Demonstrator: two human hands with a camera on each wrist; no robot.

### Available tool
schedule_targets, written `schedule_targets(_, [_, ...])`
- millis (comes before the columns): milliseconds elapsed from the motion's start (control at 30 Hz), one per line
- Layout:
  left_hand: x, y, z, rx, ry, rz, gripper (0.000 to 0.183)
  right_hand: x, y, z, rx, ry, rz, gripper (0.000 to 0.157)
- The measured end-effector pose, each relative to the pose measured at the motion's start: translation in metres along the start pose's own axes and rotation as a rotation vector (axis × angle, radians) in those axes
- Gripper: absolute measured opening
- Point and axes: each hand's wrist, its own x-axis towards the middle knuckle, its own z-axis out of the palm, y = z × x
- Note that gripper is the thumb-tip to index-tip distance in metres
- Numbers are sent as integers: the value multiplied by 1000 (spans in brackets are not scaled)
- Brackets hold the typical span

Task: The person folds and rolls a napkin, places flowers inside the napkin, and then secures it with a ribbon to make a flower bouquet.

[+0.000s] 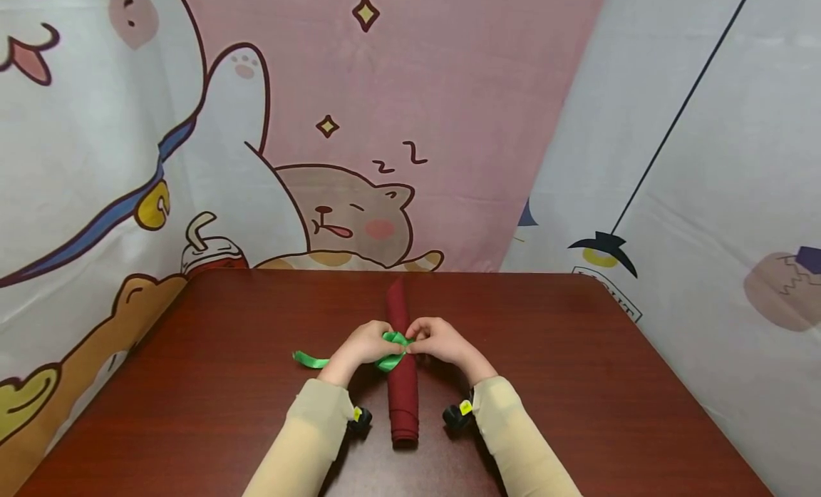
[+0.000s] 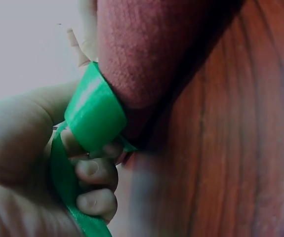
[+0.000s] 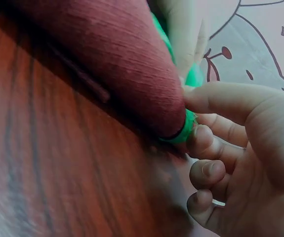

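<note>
A dark red rolled cloth (image 1: 403,401) lies lengthwise on the table, its near end showing layered edges. A shiny green ribbon (image 1: 389,364) goes round the middle of the roll, with a loop on the left side. My left hand (image 1: 370,342) grips the ribbon at this loop (image 2: 96,111), fingers curled, and a strip runs down across the palm. The ribbon's loose tail (image 1: 311,360) reaches out to the left. From the other side, my right hand (image 1: 442,341) pinches the ribbon between thumb and forefinger, right against the roll (image 3: 117,59). Both hands' fingertips meet over the cloth.
The brown wooden table (image 1: 545,354) extends around the roll on all sides. Behind it hangs a printed cartoon curtain (image 1: 462,126). Small black wrist cameras (image 1: 360,420) sit under both cream sleeves (image 1: 522,440), close beside the roll's near end.
</note>
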Motion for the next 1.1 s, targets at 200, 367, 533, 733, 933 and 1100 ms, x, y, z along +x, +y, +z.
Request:
schedule_targets(200, [-1, -7, -4, -63, -78, 69, 23, 0, 0, 4, -41, 24, -14, 13])
schedule_targets(367, [-2, -8, -3, -115, -97, 70, 26, 1, 1, 4, -82, 50, -11, 7])
schedule_targets(533, [-2, -4, 0, -85, -59, 43, 28, 0, 1, 1, -95, 75, -5, 4])
schedule_targets(733, [0, 1, 3, -54, -26, 14, 27, -3, 0, -4, -78, 93, 1, 4])
schedule_targets(933, [1, 0, 7, -20, 14, 4, 26, -3, 0, -5, -76, 62, 0, 7])
schedule_targets(1100, [1, -1, 7, -14, 41, 1, 25, -1, 2, -3, -59, 37, 2, 8])
